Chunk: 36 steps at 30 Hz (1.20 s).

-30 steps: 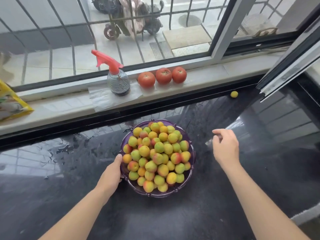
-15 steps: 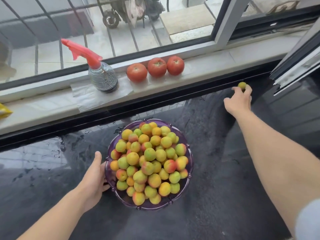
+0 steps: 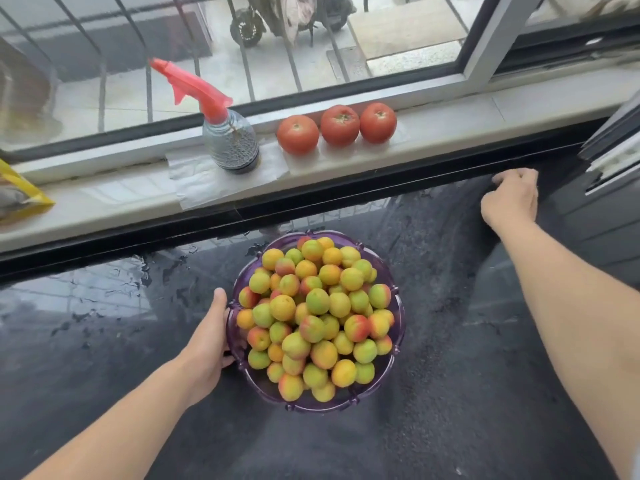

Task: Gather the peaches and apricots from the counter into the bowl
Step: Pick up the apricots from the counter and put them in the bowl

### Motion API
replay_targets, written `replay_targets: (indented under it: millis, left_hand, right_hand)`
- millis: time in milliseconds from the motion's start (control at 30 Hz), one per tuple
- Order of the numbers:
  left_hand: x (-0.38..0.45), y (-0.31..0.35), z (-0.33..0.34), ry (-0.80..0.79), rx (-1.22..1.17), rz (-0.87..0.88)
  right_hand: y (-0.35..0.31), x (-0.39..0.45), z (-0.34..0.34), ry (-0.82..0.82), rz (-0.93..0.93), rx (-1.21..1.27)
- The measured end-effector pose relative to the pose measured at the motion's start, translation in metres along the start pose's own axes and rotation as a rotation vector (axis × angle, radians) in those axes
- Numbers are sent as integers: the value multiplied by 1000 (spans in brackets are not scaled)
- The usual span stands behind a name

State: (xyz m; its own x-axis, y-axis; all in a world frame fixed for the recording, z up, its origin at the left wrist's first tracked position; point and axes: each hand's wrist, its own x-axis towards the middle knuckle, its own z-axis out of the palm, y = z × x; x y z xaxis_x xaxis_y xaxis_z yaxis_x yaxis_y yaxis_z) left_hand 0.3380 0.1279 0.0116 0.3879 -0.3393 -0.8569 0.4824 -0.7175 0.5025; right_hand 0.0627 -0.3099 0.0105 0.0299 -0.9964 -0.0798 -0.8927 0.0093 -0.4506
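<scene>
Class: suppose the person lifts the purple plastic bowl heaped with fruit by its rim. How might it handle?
The purple plastic bowl probably feels heavy, being heaped above its rim. Its round peaches and apricots could roll off if it tilts. The wet black counter may let it slide when pushed.

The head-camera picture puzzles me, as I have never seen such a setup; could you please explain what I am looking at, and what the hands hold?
No machine is at work here: a person wears a wide-angle camera on the head, looking forward and down, so both bare forearms reach in from the bottom edge. The left hand holds the rim of a purple bowl, heaped with small peaches and apricots, on a dark, wet counter. The right hand is stretched to the counter's far edge, its fingers curled; whether they enclose a fruit is hidden. On the windowsill behind stand a spray bottle with a red trigger and three tomatoes. A yellow packet shows at the left edge.
</scene>
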Motion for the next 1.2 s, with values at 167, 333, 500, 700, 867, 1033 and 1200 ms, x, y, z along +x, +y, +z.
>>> replay_targets:
  millis: [167,333,500,700,867,1033,1200]
  left_hand:
    - [0,1,-2,-14,7,-5]
    - [-5,-1,-3,-22,4,21]
    - [-27,-12,5,32,-70,137]
    - [-79,-40,32,57,-295,163]
    - [-87,-45,37,18,-325,156]
    - [-86,-44,32,2,-229,185]
    - [-80,-49,37,-7,-195,231]
  right_hand:
    - [-10,-89,11,52,-25,275]
    - [16,-217,15,-105,53,477]
    - [11,-294,-19,-233,87,634]
    - [-22,-295,-39,-240,-74,648]
    - [-48,-295,-24,-244,-323,346]
    - [-45,-296,-24,-207,-214,378]
    - [-49,-295,-24,-236,-251,318]
